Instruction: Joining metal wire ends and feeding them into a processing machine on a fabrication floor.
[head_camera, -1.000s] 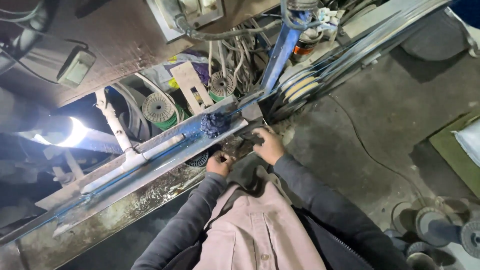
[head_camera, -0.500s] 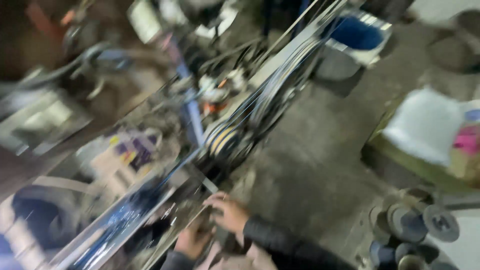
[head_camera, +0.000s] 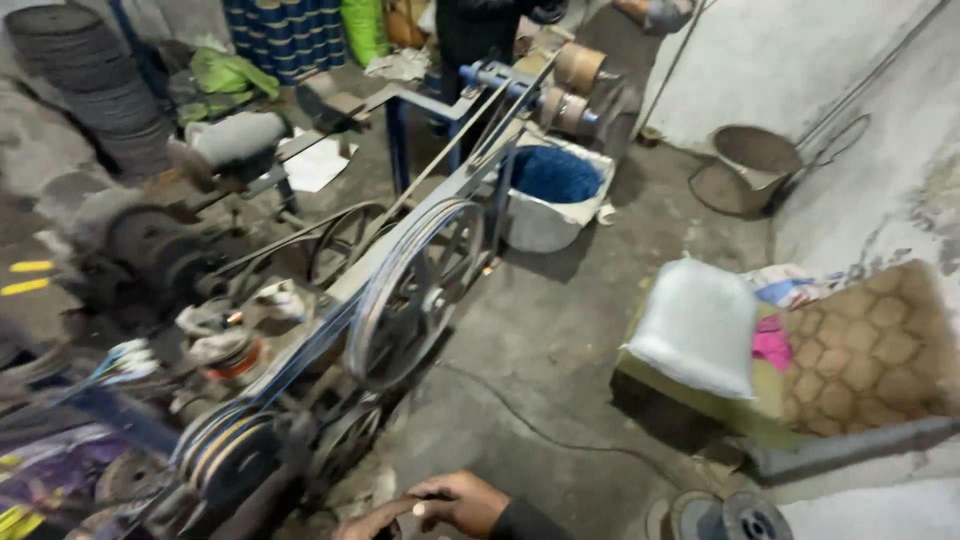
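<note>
Fingers (head_camera: 420, 497) of both hands show only at the bottom edge: the left hand (head_camera: 365, 523) is mostly cut off, so whether it grips anything cannot be told, while the right hand (head_camera: 462, 501) lies over it with its fingers curled loosely, nothing visibly held. Just left of them sits a grooved pulley (head_camera: 225, 457) wrapped in blue belts, and above it a large spoked wheel (head_camera: 412, 290) carries a long belt (head_camera: 470, 170) toward the far rollers (head_camera: 572, 82). Farther right stand a white tub of blue material (head_camera: 552, 195), a white sack (head_camera: 697, 325) on a patterned cushion (head_camera: 870, 345), and a metal pan (head_camera: 748, 165) by the wall.
</note>
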